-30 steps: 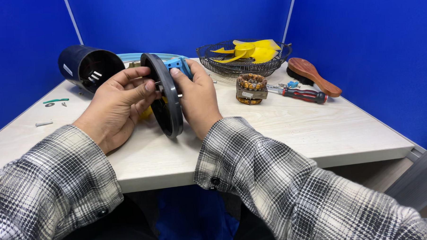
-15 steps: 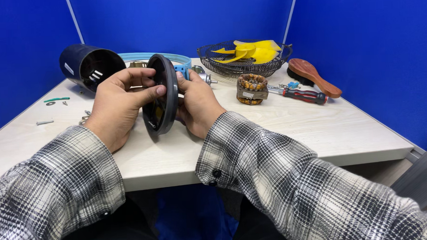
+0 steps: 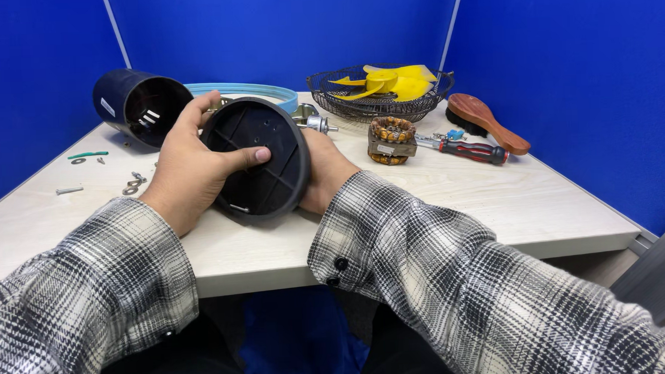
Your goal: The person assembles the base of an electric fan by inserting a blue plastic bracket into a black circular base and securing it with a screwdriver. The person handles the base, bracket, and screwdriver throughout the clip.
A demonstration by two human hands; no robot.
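Black round cover (image 3: 261, 156), a shallow plastic disc with ribs on its inner face, is being held upright and slightly tilted just above the near part of the pale surface (image 3: 495, 203), its hollow side being turned toward the camera. It is being gripped from the left by the left hand (image 3: 192, 166), whose fingers are being curled behind the rim while the thumb is being pressed across the ribbed inner face. The right hand (image 3: 324, 169) is being kept against the cover's right edge and back; its fingers are being hidden behind the disc, so their closure around it cannot be told exactly, though the palm is touching the rim. Both forearms are being shown in black-and-white plaid sleeves.

Behind the left hand, a dark cylindrical housing (image 3: 134, 105) is being left lying on its side, open end toward the camera. Just beyond the cover, a light blue ring (image 3: 252, 90) is being seen flat on the surface, with a small metal shaft part (image 3: 315, 123) beside it. Farther back, a black wire basket (image 3: 377, 97) is being used to hold a yellow fan blade (image 3: 395, 80). Near the basket, a copper-wound stator (image 3: 391, 139) is being seen, with a red-handled screwdriver (image 3: 467, 150) just to its right and a wooden brush (image 3: 489, 121) beyond that. Loose screws and washers (image 3: 130, 183) are being left scattered at the left, near a thin green strip (image 3: 88, 154).
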